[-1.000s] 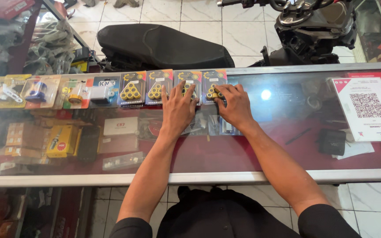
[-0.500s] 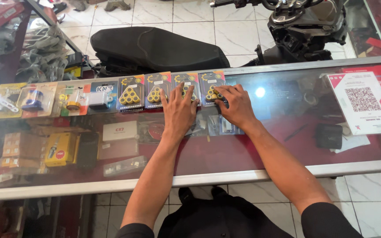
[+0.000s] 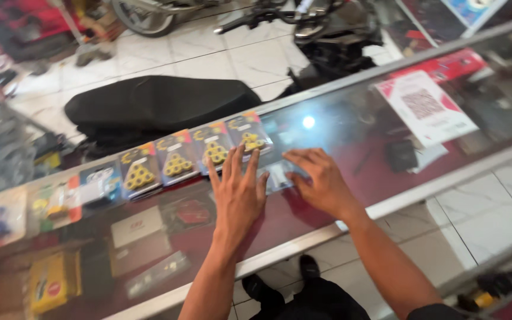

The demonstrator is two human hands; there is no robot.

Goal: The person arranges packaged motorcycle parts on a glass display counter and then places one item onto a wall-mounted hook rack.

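Meanwhile both hands lay flat and released on the glass counter (image 3: 386,112). Left hand (image 3: 239,192), fingers spread, touched the near edge of a blister pack (image 3: 249,137) of yellow rollers, last in a row of such packs. Right hand (image 3: 321,181) rested on a clear packet (image 3: 277,176) just beside it.

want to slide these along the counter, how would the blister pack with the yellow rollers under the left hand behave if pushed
The blister pack lies flat on the glass counter, so it would probably slide easily. Its card back looks thin and may flex if lifted by a corner. The left hand has fingertips at its edge; neighbouring packs sit close, so a sideways push would likely shove them.
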